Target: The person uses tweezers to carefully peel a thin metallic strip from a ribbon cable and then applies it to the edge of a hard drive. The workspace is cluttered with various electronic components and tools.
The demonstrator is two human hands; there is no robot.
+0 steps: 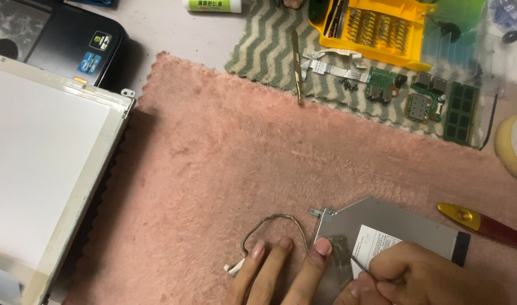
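Left hand fingers press the grey drive; right hand pinches a thin tool.

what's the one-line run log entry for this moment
left hand steadies optical drive | right hand holds thin tool | pink cloth

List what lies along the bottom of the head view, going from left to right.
Bare display panel → thin looped cable → left hand → grey optical drive → right hand holding a thin metal tool → yellow and red screwdriver handle.
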